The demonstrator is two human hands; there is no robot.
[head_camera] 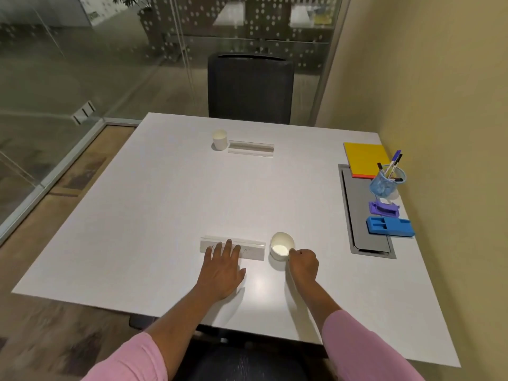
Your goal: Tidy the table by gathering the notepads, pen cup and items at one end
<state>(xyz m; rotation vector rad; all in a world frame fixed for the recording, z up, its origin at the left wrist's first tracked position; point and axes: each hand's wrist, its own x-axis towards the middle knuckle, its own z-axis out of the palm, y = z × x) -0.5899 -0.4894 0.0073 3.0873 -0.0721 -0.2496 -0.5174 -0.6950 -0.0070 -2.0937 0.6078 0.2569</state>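
My left hand (pixel 223 268) lies flat on the white table (pixel 165 204), its fingertips resting on a clear name-plate holder (pixel 254 247) near the front. To its right, my right hand (pixel 303 264) pinches the rim of a tilted white paper cup (pixel 280 244). At the right edge sit a yellow notepad (pixel 364 159), a blue mesh pen cup (pixel 386 182) with several pens, a purple item (pixel 383 209) and a blue tray-like item (pixel 390 226). A second white cup (pixel 220 139) and a second clear holder (pixel 250 148) stand at the far side.
A grey cable hatch (pixel 365 235) is set into the table along its right side, partly under the gathered items. A black chair (pixel 250 88) stands behind the far edge. A glass wall runs on the left, a yellow wall on the right.
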